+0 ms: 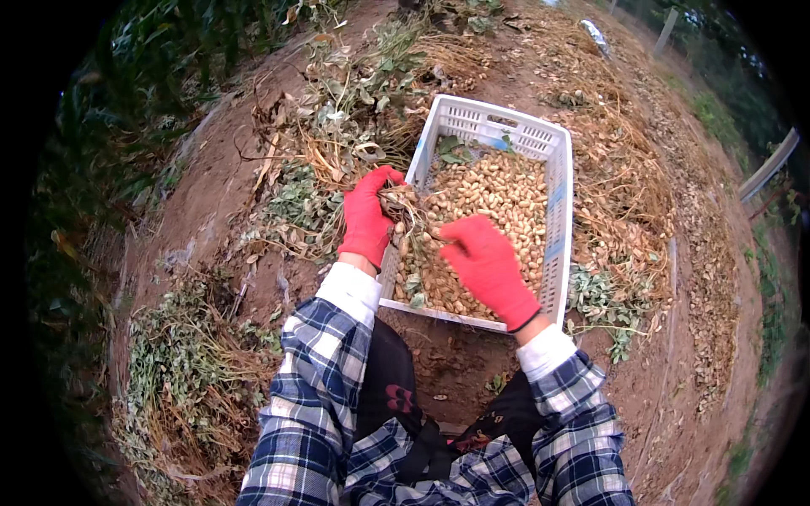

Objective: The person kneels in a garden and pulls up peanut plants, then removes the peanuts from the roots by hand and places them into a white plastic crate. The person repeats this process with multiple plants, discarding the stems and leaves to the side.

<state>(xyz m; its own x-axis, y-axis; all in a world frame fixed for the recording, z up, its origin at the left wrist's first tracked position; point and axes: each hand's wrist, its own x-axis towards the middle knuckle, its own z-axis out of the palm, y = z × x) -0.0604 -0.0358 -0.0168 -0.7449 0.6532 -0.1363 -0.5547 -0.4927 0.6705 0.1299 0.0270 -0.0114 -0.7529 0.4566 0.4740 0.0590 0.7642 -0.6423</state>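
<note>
A white plastic crate [562,190] stands on the soil before me, with many unshelled peanuts [500,183] and a few green leaves inside. At the crate's left rim, my left hand [369,215] in a red glove grips a bunch of dried peanut plants [405,205], whose roots and some pods hang over the crate. My right hand [487,265], also red-gloved, is over the peanuts just right of the roots. Its fingers are curled and slightly blurred; whether they hold a pod cannot be told.
Peanut plants with leaves [361,95] lie heaped beyond and left of the crate. Another pile [190,367] is at the lower left, and dried vines [614,209] lie along the right. Tall green plants [145,82] border the left; posts [666,30] stand at the far right.
</note>
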